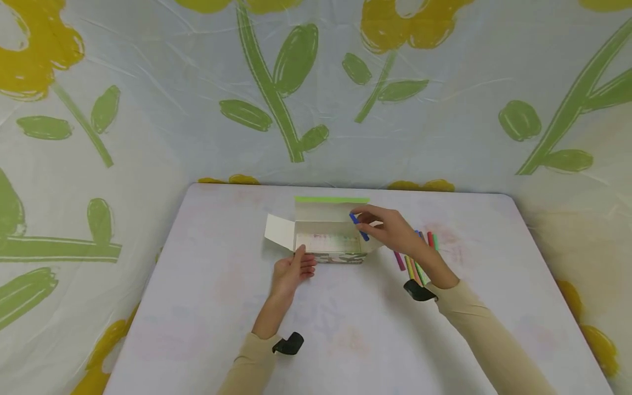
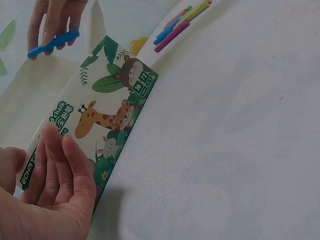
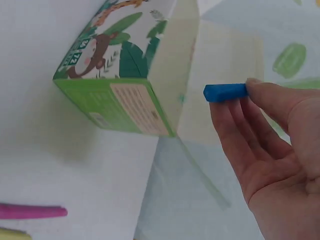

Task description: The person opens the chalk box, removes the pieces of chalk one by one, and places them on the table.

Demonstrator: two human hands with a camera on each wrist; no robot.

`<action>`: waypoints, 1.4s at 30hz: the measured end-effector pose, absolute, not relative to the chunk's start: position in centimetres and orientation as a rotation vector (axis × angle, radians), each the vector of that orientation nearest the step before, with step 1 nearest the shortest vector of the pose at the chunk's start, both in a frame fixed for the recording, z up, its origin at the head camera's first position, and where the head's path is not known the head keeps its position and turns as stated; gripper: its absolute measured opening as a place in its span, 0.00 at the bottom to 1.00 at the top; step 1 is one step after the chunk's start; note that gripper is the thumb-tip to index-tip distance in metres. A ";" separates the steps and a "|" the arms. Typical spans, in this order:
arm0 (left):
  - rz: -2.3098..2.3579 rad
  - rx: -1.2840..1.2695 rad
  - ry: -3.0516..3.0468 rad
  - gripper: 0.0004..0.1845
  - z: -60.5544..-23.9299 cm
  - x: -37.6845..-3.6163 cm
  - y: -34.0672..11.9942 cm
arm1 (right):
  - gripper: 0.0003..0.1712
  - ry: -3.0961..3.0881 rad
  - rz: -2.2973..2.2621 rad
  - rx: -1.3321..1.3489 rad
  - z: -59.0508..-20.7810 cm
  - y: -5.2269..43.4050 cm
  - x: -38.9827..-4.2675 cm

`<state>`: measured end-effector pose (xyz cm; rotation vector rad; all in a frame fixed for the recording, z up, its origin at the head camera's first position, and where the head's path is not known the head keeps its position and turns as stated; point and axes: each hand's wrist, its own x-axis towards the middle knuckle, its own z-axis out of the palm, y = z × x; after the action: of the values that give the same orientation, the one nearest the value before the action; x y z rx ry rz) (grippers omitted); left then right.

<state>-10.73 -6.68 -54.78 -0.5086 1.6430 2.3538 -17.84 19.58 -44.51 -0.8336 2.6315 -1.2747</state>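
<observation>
A chalk box (image 1: 340, 258) printed with animals stands on the table with its lid and side flaps spread. My left hand (image 1: 287, 277) grips its near wall, thumb over the rim and fingers against the printed front (image 2: 105, 100). Above the right end of the box, my right hand (image 1: 395, 229) pinches a blue chalk stick (image 3: 225, 92) between thumb and fingertips. That stick is tilted in the head view and apart from the box. Pale printing shows inside the box, and I cannot tell whether anything lies there.
Several coloured chalk sticks lie right of the box, among them a purple one (image 1: 399, 261) and a red one (image 1: 430, 240); my right forearm partly covers them. The white table (image 1: 207, 329) meets a flower-printed cloth (image 1: 197, 142) behind.
</observation>
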 end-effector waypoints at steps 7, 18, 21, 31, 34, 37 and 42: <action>2.348 -0.520 1.649 0.28 -54.7 -10.7 -6.7 | 0.23 2.674 -1.348 -0.666 -43.2 23.1 -16.6; 2.334 -0.499 1.666 0.28 -54.6 -10.8 -6.7 | 0.25 2.657 -1.485 -0.450 -44.0 28.7 -14.7; 2.333 -0.495 1.672 0.28 -54.6 -10.8 -6.8 | 0.25 2.675 -1.475 -0.394 -44.7 29.7 -14.0; 2.329 -0.492 1.675 0.28 -54.7 -10.7 -6.8 | 0.26 2.703 -1.455 -0.219 -48.4 32.6 -11.7; 2.328 -0.488 1.674 0.27 -54.6 -10.7 -6.8 | 0.27 2.667 -1.492 -0.185 -49.7 33.3 -11.2; 2.329 -0.491 1.671 0.28 -54.5 -10.7 -6.8 | 0.27 2.633 -1.511 -0.141 -50.9 33.9 -10.7; 2.331 -0.494 1.669 0.29 -54.5 -10.7 -6.9 | 0.28 2.625 -1.475 -0.069 -52.6 34.7 -10.0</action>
<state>-10.69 -6.87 -54.53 -0.4935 1.6695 2.3309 -9.96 34.71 -52.64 -0.0694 2.6253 -1.4755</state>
